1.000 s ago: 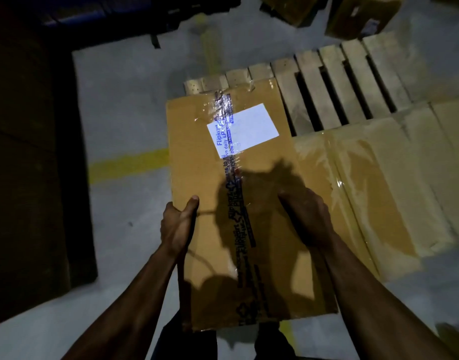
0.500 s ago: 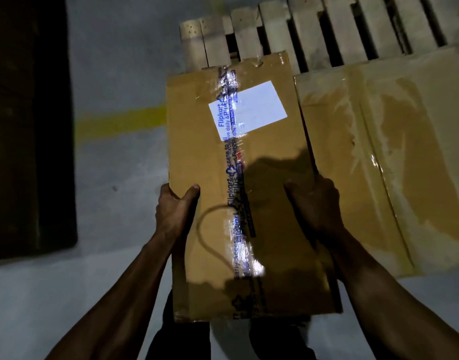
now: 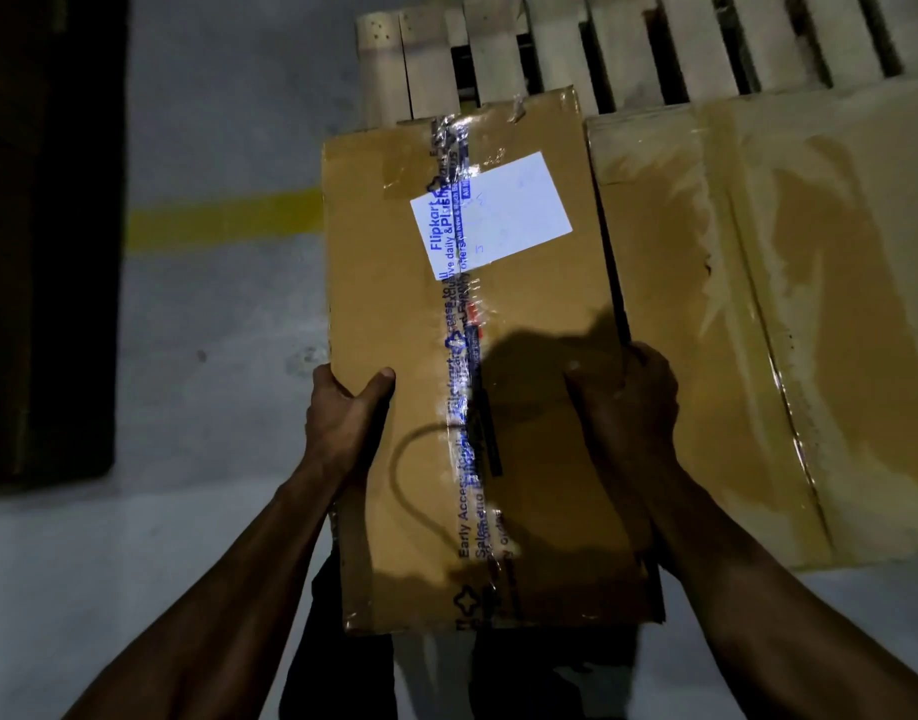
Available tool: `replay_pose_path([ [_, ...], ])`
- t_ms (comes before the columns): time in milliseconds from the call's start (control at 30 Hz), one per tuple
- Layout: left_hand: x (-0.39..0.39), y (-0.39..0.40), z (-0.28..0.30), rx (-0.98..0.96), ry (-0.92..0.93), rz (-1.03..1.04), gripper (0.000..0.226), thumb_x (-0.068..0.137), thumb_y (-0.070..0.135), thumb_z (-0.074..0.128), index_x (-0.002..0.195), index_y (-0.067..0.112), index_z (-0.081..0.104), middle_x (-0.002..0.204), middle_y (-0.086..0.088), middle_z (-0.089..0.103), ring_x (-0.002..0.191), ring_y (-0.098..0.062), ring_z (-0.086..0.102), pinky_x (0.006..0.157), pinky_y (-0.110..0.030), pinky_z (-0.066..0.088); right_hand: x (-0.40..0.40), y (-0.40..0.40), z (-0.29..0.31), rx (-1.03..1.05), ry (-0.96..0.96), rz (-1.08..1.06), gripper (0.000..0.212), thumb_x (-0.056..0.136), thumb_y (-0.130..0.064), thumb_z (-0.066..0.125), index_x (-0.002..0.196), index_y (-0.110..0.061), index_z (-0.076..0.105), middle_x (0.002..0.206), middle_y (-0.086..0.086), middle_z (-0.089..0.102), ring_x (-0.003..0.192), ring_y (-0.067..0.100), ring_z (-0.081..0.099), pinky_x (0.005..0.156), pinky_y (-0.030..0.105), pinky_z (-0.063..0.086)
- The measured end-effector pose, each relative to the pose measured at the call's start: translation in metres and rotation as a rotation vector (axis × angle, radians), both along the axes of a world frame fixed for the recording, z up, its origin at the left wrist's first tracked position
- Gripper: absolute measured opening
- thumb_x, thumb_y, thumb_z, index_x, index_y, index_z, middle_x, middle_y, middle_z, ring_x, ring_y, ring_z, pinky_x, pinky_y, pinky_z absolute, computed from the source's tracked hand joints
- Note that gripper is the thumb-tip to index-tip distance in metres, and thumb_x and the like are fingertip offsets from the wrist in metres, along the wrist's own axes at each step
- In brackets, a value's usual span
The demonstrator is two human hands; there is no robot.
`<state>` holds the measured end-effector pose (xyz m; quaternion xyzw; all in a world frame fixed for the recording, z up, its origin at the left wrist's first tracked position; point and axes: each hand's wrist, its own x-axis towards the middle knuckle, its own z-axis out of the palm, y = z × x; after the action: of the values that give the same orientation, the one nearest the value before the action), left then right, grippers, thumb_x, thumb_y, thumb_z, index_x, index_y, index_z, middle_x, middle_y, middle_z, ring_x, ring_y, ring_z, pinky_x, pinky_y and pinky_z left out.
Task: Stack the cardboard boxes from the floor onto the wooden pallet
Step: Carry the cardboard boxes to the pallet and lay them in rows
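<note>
I hold a brown cardboard box [image 3: 529, 324] with printed blue tape down its middle and a white label near its far end. My left hand [image 3: 345, 415] grips its left edge, thumb on top. Gripping the right edge is my right hand [image 3: 628, 402]. The box's far end lies over the near left corner of the wooden pallet [image 3: 503, 59]. Right beside it, a larger taped cardboard box [image 3: 789, 314] lies flat on the pallet, its left side almost touching the held box.
Grey concrete floor [image 3: 213, 330] with a yellow painted line [image 3: 223, 223] spreads to the left. A dark flat shape [image 3: 46, 236] covers the floor at the far left. Bare pallet slats show beyond both boxes.
The box has moved forward and to the right, closing the gap to the box on the pallet. My view has come closer to the pallet; both hands keep their grip.
</note>
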<state>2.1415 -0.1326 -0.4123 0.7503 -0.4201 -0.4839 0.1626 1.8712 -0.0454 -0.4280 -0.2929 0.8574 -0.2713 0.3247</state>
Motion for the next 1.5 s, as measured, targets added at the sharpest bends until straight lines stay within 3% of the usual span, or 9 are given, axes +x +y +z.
replay_pose_path([
  [167, -0.004, 0.006, -0.010, -0.029, 0.058, 0.003, 0.079, 0.073, 0.060, 0.073, 0.135, 0.020, 0.045, 0.123, 0.002, 0.059, 0.114, -0.027, 0.061, 0.102, -0.052, 0.049, -0.007, 0.001, -0.007, -0.081, -0.045, -0.036, 0.086, 0.092, -0.039, 0.070, 0.160, -0.019, 0.021, 0.164, 0.000, 0.023, 0.148, 0.022, 0.026, 0.116, 0.035, 0.030],
  [367, -0.008, 0.015, -0.019, -0.067, 0.092, 0.021, 0.062, 0.089, 0.037, 0.073, 0.139, 0.015, 0.044, 0.125, 0.000, 0.059, 0.114, -0.025, 0.060, 0.100, -0.046, 0.049, -0.008, 0.005, -0.010, -0.140, -0.063, -0.055, 0.086, 0.092, -0.031, 0.072, 0.160, -0.021, 0.022, 0.165, -0.010, 0.017, 0.144, 0.004, 0.018, 0.115, 0.030, 0.029],
  [533, -0.019, 0.007, -0.022, -0.080, 0.147, 0.032, 0.052, 0.091, 0.015, 0.072, 0.138, 0.010, 0.050, 0.124, -0.003, 0.062, 0.109, -0.022, 0.062, 0.094, -0.037, 0.051, -0.015, 0.011, -0.021, -0.153, 0.016, 0.061, 0.079, 0.094, -0.007, 0.066, 0.160, -0.019, 0.025, 0.164, -0.012, 0.015, 0.131, -0.020, 0.015, 0.094, -0.002, 0.029],
  [600, -0.024, 0.002, -0.025, -0.082, 0.157, 0.028, 0.052, 0.089, 0.009, 0.073, 0.136, 0.012, 0.051, 0.125, -0.004, 0.064, 0.114, -0.025, 0.063, 0.100, -0.044, 0.051, -0.009, 0.018, -0.018, -0.115, 0.259, 0.227, 0.061, 0.099, -0.012, 0.056, 0.156, -0.017, 0.036, 0.164, -0.005, 0.020, 0.144, -0.006, 0.017, 0.110, 0.012, 0.029],
  [700, -0.024, 0.001, -0.026, -0.070, 0.164, 0.017, 0.060, 0.086, 0.012, 0.077, 0.139, 0.012, 0.049, 0.130, -0.008, 0.062, 0.119, -0.027, 0.061, 0.105, -0.050, 0.048, -0.001, 0.026, -0.023, -0.047, 0.378, 0.359, 0.064, 0.098, -0.018, 0.058, 0.157, -0.013, 0.032, 0.163, 0.010, 0.027, 0.151, 0.029, 0.019, 0.122, 0.037, 0.019],
  [900, -0.023, -0.001, -0.029, -0.044, 0.161, -0.027, 0.078, 0.081, 0.031, 0.078, 0.146, 0.013, 0.039, 0.139, -0.009, 0.056, 0.125, -0.028, 0.056, 0.107, -0.051, 0.046, 0.008, 0.022, -0.004, 0.106, 0.392, 0.289, 0.068, 0.097, -0.024, 0.062, 0.154, -0.004, 0.031, 0.157, 0.016, 0.031, 0.142, 0.037, 0.029, 0.115, 0.046, 0.029],
  [1133, -0.044, 0.002, -0.028, 0.003, 0.177, 0.225, 0.055, 0.095, 0.010, 0.062, 0.143, 0.016, 0.036, 0.132, -0.008, 0.054, 0.118, -0.029, 0.053, 0.106, -0.047, 0.046, 0.016, 0.022, 0.010, 0.236, 0.434, 0.269, 0.064, 0.094, -0.035, 0.063, 0.145, -0.004, 0.038, 0.143, 0.018, 0.036, 0.130, 0.039, 0.035, 0.105, 0.046, 0.033],
  [1300, -0.039, 0.001, -0.034, -0.011, 0.148, 0.214, 0.051, 0.098, 0.010, 0.059, 0.144, 0.014, 0.037, 0.134, -0.007, 0.053, 0.114, -0.023, 0.053, 0.094, -0.032, 0.044, 0.017, 0.020, 0.012, 0.219, 0.390, 0.211, 0.072, 0.094, -0.043, 0.064, 0.148, -0.007, 0.033, 0.148, 0.017, 0.031, 0.134, 0.037, 0.031, 0.110, 0.046, 0.030],
  [1500, -0.039, 0.003, -0.032, -0.026, 0.132, 0.195, 0.051, 0.099, 0.011, 0.058, 0.145, 0.013, 0.036, 0.133, -0.006, 0.053, 0.116, -0.024, 0.053, 0.099, -0.036, 0.046, 0.015, 0.010, 0.009, 0.283, 0.262, 0.067, 0.072, 0.089, -0.045, 0.070, 0.143, -0.013, 0.035, 0.152, 0.012, 0.022, 0.134, 0.036, 0.028, 0.109, 0.046, 0.029],
])
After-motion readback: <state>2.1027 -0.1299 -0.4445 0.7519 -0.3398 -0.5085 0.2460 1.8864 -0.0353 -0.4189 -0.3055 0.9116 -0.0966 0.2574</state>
